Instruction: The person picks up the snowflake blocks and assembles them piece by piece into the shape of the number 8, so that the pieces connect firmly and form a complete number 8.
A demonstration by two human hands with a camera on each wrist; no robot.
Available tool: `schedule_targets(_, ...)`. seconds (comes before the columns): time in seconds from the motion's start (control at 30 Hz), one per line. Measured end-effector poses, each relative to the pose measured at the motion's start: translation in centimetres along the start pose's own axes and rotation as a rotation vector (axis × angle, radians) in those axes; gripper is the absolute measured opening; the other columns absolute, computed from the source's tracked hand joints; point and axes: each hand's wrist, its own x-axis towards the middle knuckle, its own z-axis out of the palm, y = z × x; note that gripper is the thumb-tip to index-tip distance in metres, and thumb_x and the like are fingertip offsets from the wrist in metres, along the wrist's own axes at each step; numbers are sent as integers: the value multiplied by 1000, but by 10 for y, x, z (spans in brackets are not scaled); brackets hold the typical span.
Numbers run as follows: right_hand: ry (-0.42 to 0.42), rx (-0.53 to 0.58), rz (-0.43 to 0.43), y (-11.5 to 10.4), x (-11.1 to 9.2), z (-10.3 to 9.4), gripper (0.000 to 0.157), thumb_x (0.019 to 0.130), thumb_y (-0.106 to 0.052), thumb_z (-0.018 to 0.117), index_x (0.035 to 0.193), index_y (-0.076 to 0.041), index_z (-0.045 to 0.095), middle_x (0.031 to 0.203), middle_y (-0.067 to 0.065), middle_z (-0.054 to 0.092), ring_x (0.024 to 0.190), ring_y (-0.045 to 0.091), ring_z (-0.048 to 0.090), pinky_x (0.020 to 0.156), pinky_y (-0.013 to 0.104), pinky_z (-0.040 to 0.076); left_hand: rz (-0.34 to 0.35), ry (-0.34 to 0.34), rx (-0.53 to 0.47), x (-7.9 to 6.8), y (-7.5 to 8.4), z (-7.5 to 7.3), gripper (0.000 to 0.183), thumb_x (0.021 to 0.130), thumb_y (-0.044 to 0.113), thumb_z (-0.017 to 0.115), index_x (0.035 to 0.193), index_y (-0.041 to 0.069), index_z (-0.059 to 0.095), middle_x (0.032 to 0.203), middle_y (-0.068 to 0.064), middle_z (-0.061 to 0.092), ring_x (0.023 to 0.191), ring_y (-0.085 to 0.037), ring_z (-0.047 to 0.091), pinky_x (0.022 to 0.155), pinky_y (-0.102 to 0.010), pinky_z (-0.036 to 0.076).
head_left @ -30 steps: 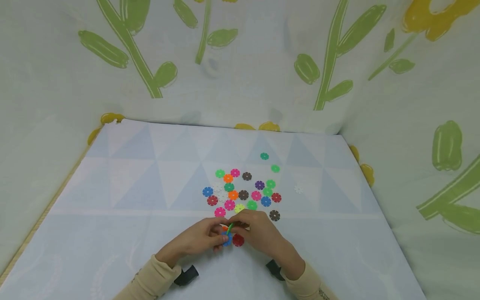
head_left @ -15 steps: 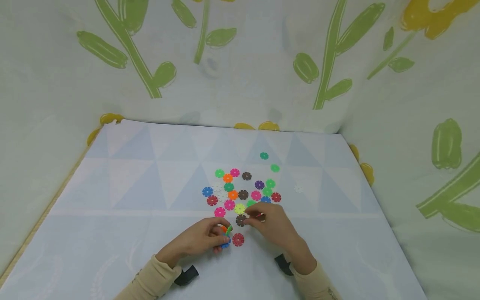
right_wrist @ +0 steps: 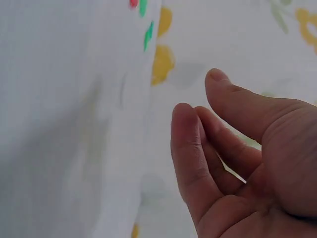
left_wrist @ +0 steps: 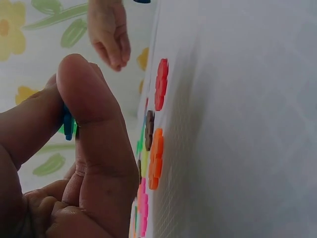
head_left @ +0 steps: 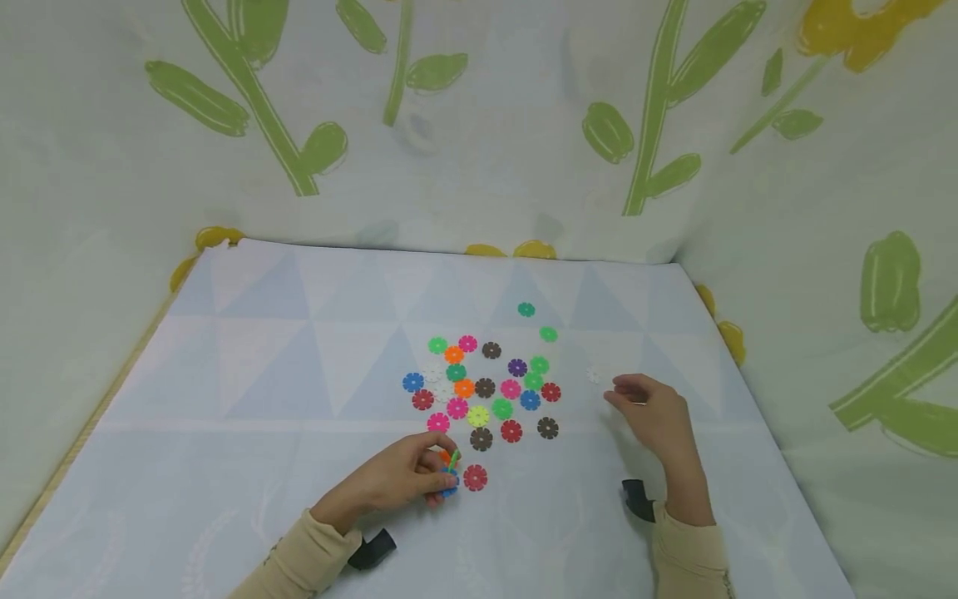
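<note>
My left hand (head_left: 419, 474) pinches a blue notched plastic disc (head_left: 449, 482) between thumb and finger, low at the table's front. A bright green disc (head_left: 453, 460), seen edge-on, stands against the blue one; their joint is hidden by the fingers. The left wrist view shows the blue disc's edge (left_wrist: 68, 124) between the fingertips. Just beside this hand lie a red disc (head_left: 475, 477) and a partly covered orange disc (head_left: 446, 457). Over the right side, my right hand (head_left: 653, 416) hovers with loosely bent fingers, holding nothing, near a white disc (head_left: 594, 376).
Several discs in pink, green, brown, white and other colours lie flat in the middle, among them a yellow disc (head_left: 478, 416) and a purple disc (head_left: 517, 367). The pale patterned tabletop (head_left: 299, 499) meets a flower-printed curtain (head_left: 479, 183) at the back.
My right hand has left the pieces at my left hand and moved right, past the brown and red discs it covered, toward the white disc. My left hand stays in place.
</note>
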Motion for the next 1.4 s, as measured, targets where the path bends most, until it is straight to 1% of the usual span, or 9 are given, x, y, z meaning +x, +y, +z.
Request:
schedule_targets(0.1,-43,-13,60,15,6,-7,43,97,-34,70,128,-3,66,121,19,71,114,35,66,85,41,56,-4,6,-5,0,-1,-1,35,95,16,73,123,2,56,84,-4,71,67,-17,68,72,-25,54)
schedule_targets(0.23,-126,-28,121,27,14,-7,49,97,-35,69,129,1,64,125,23,68,116,38,63,92,47,54,-19,18,15,0,-1,-1,37,95,17,74,123,3,56,83,-3,71,68,-16,68,74,-26,53)
schedule_targets(0.33,-154,-37,138,29,21,-3,50,96,-35,69,129,2,63,126,25,67,116,40,62,97,52,51,-34,26,37,-1,-2,-2,39,94,19,74,124,3,56,82,-3,71,68,-16,69,75,-26,53)
schedule_targets(0.57,-143,-46,169,21,36,5,50,94,-33,72,129,2,63,125,24,67,114,38,62,98,52,50,-42,29,45,0,-2,-3,38,93,18,75,123,2,57,81,-3,70,67,-16,68,72,-27,54)
schedule_targets(0.8,-118,-35,208,5,46,15,48,94,-31,72,129,1,64,125,24,66,113,37,61,99,52,51,-39,20,45,0,-6,-3,37,93,18,75,122,3,57,80,-3,70,67,-16,68,72,-25,54)
schedule_targets(1.07,-76,-65,168,-7,53,23,44,92,-29,74,122,3,67,117,24,68,105,35,62,92,49,53,-46,27,38,0,-7,-3,36,93,17,75,122,4,57,80,-3,71,66,-17,68,73,-25,55)
schedule_targets(1.17,-63,-78,160,-7,55,26,42,91,-27,75,119,3,68,115,23,69,103,35,63,89,47,53,-47,28,37,0,-7,-3,36,93,17,75,122,4,57,81,-3,71,66,-17,68,73,-25,55)
schedule_targets(1.27,-68,-75,164,-5,55,26,42,90,-27,76,118,3,67,114,23,68,102,34,63,87,47,53,-43,23,35,0,-6,-2,36,93,16,75,121,3,57,80,-3,71,66,-17,69,73,-25,55)
schedule_targets(1.4,-70,-66,147,-4,54,25,40,90,-26,76,116,3,66,113,23,68,101,35,62,85,47,53,-42,20,38,0,-5,-2,36,93,16,75,121,3,57,80,-3,71,67,-17,69,74,-25,54)
